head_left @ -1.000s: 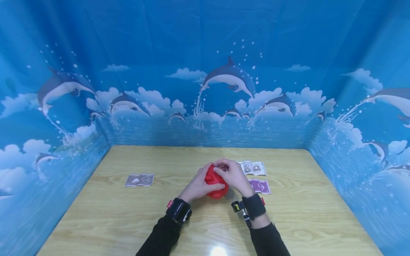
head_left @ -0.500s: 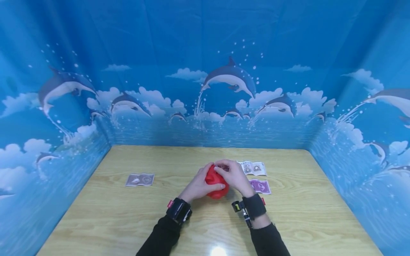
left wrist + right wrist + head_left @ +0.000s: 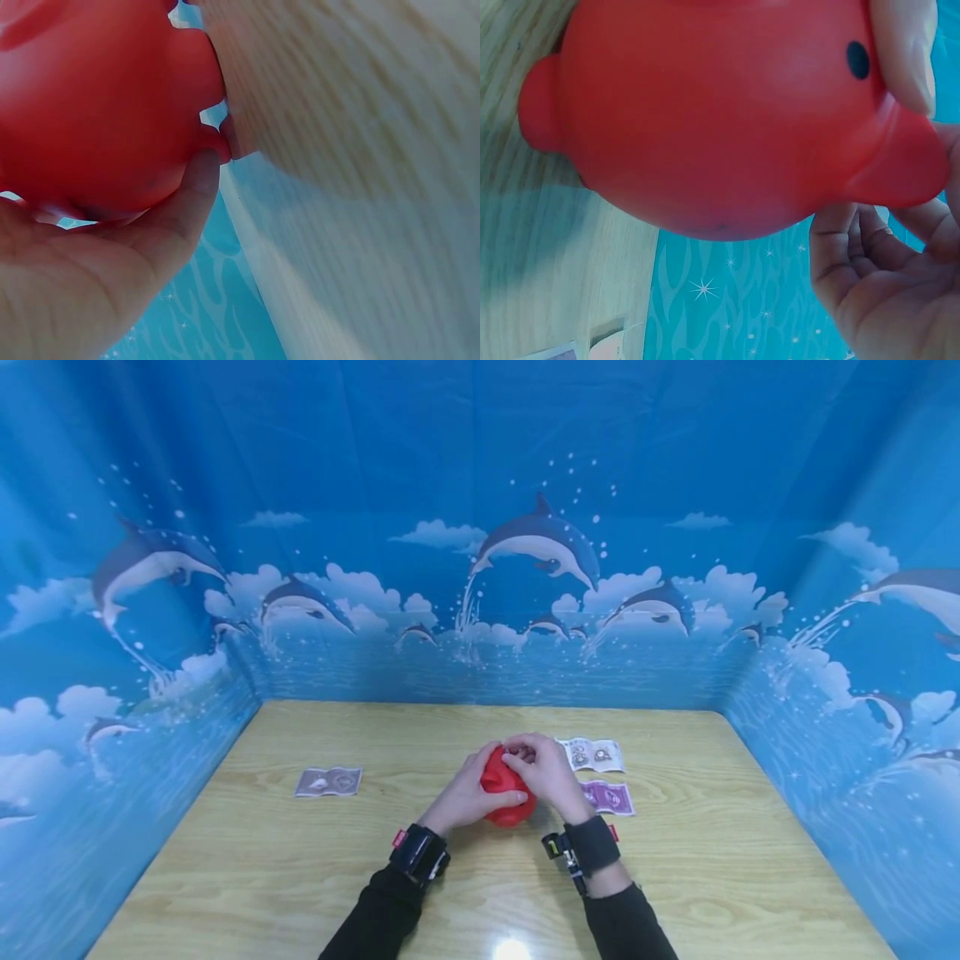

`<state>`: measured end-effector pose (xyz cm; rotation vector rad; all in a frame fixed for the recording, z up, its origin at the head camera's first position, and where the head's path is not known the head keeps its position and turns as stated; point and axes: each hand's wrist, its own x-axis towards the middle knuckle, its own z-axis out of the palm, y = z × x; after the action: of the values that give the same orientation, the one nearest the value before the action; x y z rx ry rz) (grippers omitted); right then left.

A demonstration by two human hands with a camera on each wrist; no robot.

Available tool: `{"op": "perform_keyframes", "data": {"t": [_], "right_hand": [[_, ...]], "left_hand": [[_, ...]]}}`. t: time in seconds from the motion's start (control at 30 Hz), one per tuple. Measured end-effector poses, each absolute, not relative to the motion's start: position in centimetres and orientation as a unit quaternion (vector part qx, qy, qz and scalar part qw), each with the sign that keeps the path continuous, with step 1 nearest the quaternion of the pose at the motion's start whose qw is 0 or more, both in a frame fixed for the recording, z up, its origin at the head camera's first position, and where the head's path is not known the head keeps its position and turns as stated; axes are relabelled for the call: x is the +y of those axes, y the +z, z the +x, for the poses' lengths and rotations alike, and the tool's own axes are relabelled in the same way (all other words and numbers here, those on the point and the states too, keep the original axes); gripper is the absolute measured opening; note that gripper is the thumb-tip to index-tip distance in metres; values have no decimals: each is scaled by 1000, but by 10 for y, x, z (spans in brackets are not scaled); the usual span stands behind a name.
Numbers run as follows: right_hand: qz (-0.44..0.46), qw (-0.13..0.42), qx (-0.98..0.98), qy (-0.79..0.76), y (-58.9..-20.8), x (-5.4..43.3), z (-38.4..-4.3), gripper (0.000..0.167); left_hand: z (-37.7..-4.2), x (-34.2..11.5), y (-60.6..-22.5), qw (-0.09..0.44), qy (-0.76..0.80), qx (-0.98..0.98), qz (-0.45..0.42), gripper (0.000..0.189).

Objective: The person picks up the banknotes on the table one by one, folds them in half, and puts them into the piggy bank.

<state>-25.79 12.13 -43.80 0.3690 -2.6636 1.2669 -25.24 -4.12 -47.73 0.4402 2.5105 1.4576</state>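
Note:
A round red piggy bank (image 3: 504, 783) is upright at the middle of the table, with its black eye and one ear showing in the right wrist view. My left hand (image 3: 463, 795) grips it from the left, thumb across the near side. Low on its body, near the stubby feet, a finger of that hand (image 3: 127, 262) presses in the left wrist view. My right hand (image 3: 546, 770) is at its top right with fingers curled and thumb and fingertips pinching by the ear (image 3: 907, 161). Anything small between those fingertips is hidden.
A crinkled grey-brown paper note (image 3: 327, 782) lies to the left on the wooden table (image 3: 225, 877). Right of the hands are a white note (image 3: 596, 754) and a purple note (image 3: 612, 797). A blue dolphin-print curtain (image 3: 465, 635) encloses the back and sides.
The right hand's wrist has shifted very slightly left while its fingers stay at the top of the piggy bank. The left hand and piggy bank hold still.

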Motion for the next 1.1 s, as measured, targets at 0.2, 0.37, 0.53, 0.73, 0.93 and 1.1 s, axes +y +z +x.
{"op": "perform_keyframes", "data": {"t": [0.2,0.37,0.53,0.73,0.93,1.1], "right_hand": [[124,101,-900,406,-439,120,-258,18],[128,106,-906,390,-439,120,-257,15],[129,114,-909,380,-440,121,-256,12],[127,136,-905,382,-442,120,-257,8],[124,147,-905,378,-441,119,-257,7],[123,134,-912,368,-441,120,-257,6]], "left_hand": [[-254,-41,-478,98,487,854,154,97],[-254,-42,-478,99,483,857,150,99],[-254,-42,-480,101,487,855,149,100],[-255,-41,-480,98,493,851,155,99],[-255,-41,-479,95,496,849,158,94],[-255,-42,-480,102,497,848,153,97]]}}
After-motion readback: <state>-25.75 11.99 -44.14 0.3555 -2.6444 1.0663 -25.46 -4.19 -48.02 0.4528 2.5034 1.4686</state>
